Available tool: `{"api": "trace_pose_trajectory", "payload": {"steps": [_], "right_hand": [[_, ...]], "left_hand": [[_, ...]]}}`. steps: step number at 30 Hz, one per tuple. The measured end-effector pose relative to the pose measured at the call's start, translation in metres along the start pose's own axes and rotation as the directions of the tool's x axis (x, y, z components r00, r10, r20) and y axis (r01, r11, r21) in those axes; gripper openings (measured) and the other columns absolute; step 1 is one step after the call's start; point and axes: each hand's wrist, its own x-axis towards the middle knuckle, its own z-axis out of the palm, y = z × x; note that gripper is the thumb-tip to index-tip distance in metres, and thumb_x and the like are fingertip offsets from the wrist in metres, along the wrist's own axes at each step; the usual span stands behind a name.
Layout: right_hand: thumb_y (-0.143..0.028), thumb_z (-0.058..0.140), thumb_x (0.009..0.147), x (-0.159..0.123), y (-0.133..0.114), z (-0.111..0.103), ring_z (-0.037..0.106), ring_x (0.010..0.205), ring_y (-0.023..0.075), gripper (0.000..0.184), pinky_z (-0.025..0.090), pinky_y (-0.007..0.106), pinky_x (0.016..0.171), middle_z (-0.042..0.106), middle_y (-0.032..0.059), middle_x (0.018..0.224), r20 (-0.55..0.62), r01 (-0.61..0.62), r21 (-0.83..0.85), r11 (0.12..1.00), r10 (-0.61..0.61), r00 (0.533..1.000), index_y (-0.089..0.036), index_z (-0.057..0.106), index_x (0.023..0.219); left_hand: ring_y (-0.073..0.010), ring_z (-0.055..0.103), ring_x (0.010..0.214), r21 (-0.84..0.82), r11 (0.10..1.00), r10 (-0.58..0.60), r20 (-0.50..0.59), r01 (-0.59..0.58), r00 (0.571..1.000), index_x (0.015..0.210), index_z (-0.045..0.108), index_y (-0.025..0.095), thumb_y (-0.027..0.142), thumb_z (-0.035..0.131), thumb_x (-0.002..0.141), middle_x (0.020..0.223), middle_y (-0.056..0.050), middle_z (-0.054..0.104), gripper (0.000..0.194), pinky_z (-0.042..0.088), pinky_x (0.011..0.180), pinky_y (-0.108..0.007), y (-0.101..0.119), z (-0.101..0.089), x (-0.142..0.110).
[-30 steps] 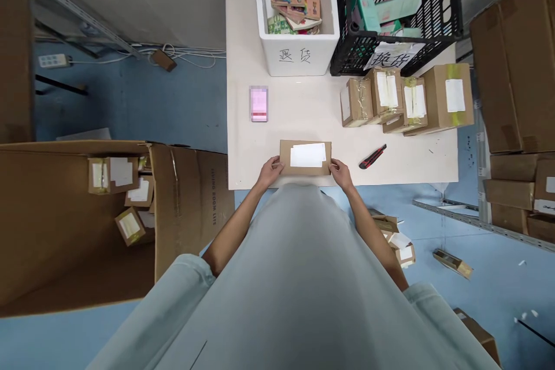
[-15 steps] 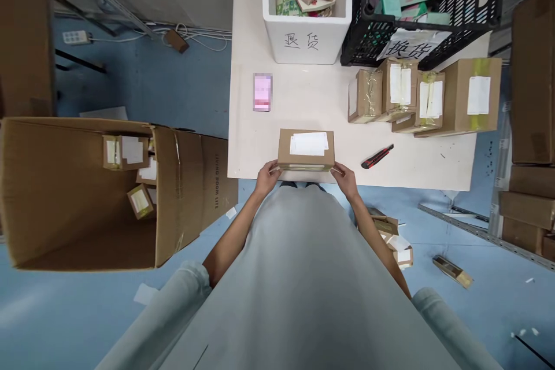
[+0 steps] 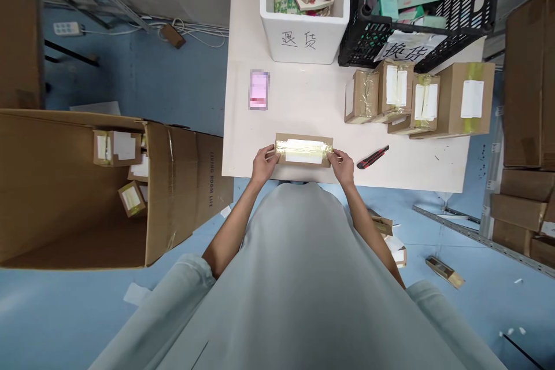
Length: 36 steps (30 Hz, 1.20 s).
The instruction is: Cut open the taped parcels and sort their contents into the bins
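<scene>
A small cardboard box (image 3: pixel 280 157) is held between my two hands at the front edge of the white table. Its taped side, with a white label under shiny yellowish tape, faces up. My left hand (image 3: pixel 264 163) grips the box's left end, and my right hand (image 3: pixel 342 166) grips its right end, fingers closed on both sides. Just right of my right hand lies a red and black utility knife (image 3: pixel 373 157). A pink, blurred-out flat object (image 3: pixel 259 90) rests on the table beyond the box, to the left.
A white bin (image 3: pixel 306 40) of small packs and a black crate (image 3: pixel 368 40) with green boxes stand at the back. Several taped cartons (image 3: pixel 366 95) line the right side. On the left, a large open carton (image 3: pixel 173 185) holds parcels. Scraps and flattened packaging (image 3: pixel 444 272) lie on the floor.
The box has been tipped between my hands, so its taped, labelled side now faces up instead of the side with plain white labels. The whole view has shifted slightly.
</scene>
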Motion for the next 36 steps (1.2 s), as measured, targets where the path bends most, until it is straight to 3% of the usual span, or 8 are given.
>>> {"api": "trace_pose_trajectory", "payload": {"steps": [2,5,9,15,19,23,28,36], "right_hand": [[-0.069,0.077,0.091,-0.002,0.002,0.003,0.081,0.113,0.0344,0.065,0.065,0.053,0.107,0.083,0.0201,0.128,-0.025,-0.003,0.008,1.0,0.003,1.0,-0.016,0.08,0.129],[-0.07,0.078,0.087,-0.001,0.009,0.002,0.081,0.114,0.0343,0.069,0.064,0.053,0.108,0.084,0.0194,0.124,-0.028,0.002,0.021,1.0,-0.002,1.0,-0.016,0.078,0.13],[-0.068,0.072,0.089,0.011,0.025,-0.012,0.08,0.11,0.0337,0.065,0.063,0.052,0.108,0.085,0.0173,0.112,-0.063,-0.012,0.05,0.999,0.015,0.998,-0.015,0.079,0.126],[-0.065,0.061,0.093,0.029,0.05,-0.045,0.077,0.113,0.0356,0.058,0.06,0.055,0.11,0.085,0.0201,0.115,-0.189,-0.031,-0.027,0.999,0.025,0.982,-0.015,0.081,0.113],[-0.068,0.057,0.093,0.028,0.057,-0.053,0.076,0.115,0.0348,0.058,0.059,0.054,0.112,0.085,0.0199,0.119,-0.176,-0.034,-0.073,0.997,0.02,0.984,-0.017,0.082,0.107],[-0.075,0.055,0.094,0.021,0.052,-0.048,0.077,0.114,0.0331,0.067,0.061,0.051,0.109,0.085,0.0191,0.121,-0.13,-0.013,-0.072,0.997,0.004,0.991,-0.016,0.082,0.113],[-0.085,0.057,0.092,0.011,0.027,-0.024,0.078,0.112,0.0329,0.076,0.063,0.048,0.104,0.085,0.0193,0.12,-0.035,0.009,-0.049,0.999,-0.01,0.999,-0.017,0.081,0.113],[-0.069,0.058,0.106,-0.024,-0.038,0.01,0.077,0.105,0.0333,0.053,0.062,0.05,0.103,0.081,0.0168,0.115,0.014,0.121,-0.211,0.97,-0.121,0.993,-0.021,0.08,0.109]], "left_hand": [[-0.0324,0.072,0.138,0.031,0.999,-0.036,-0.033,0.037,0.999,0.145,0.069,0.016,0.029,0.076,0.098,0.16,-0.021,0.064,0.05,0.061,0.119,-0.049,0.005,0.001,-0.004],[-0.0336,0.071,0.14,0.105,0.993,-0.046,-0.031,0.049,0.998,0.146,0.069,0.015,0.028,0.074,0.101,0.152,-0.022,0.071,0.047,0.059,0.121,-0.052,0.018,0.001,-0.015],[-0.0301,0.075,0.136,0.13,0.989,0.061,0.025,-0.063,0.998,0.149,0.069,0.02,0.029,0.068,0.106,0.144,-0.015,0.079,0.044,0.059,0.122,-0.05,0.051,0.006,-0.041],[-0.028,0.068,0.149,0.172,0.944,0.216,0.319,-0.281,0.923,0.152,0.07,0.028,0.035,0.062,0.11,0.161,-0.005,0.071,0.042,0.055,0.127,-0.045,0.111,0.028,-0.087],[-0.0277,0.059,0.158,0.229,0.913,0.216,0.431,-0.338,0.876,0.16,0.063,0.027,0.035,0.055,0.114,0.172,-0.005,0.06,0.048,0.051,0.131,-0.046,0.124,0.034,-0.101],[-0.0294,0.055,0.162,0.231,0.904,0.249,0.398,-0.36,0.883,0.164,0.058,0.029,0.033,0.053,0.114,0.171,-0.006,0.061,0.05,0.048,0.132,-0.048,0.108,0.026,-0.097],[-0.0374,0.049,0.163,0.255,0.898,0.292,0.261,-0.357,0.92,0.167,0.053,0.022,0.037,0.06,0.111,0.171,-0.016,0.057,0.059,0.04,0.136,-0.057,0.063,0.008,-0.076],[-0.0427,0.051,0.156,0.328,0.898,0.246,0.18,-0.294,0.952,0.155,0.06,0.016,0.047,0.052,0.113,0.161,-0.025,0.06,0.053,0.039,0.135,-0.062,0.01,-0.022,-0.052]]}}
